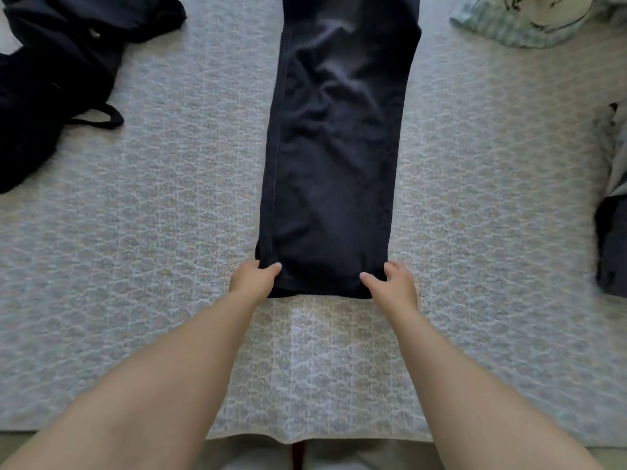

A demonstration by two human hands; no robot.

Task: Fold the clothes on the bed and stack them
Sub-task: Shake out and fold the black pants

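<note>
A pair of dark navy trousers (336, 147) lies lengthwise down the middle of the bed, legs laid one on the other, hem end nearest me. My left hand (252, 279) pinches the left corner of the hem, thumb on top. My right hand (392, 281) pinches the right corner the same way. The waist end runs out of view at the top.
The bed has a pale patterned cover (152, 232). A heap of black clothing (51, 79) lies at the far left. A light green patterned garment (529, 18) sits at the top right. More dark and pale clothes (614, 215) lie at the right edge.
</note>
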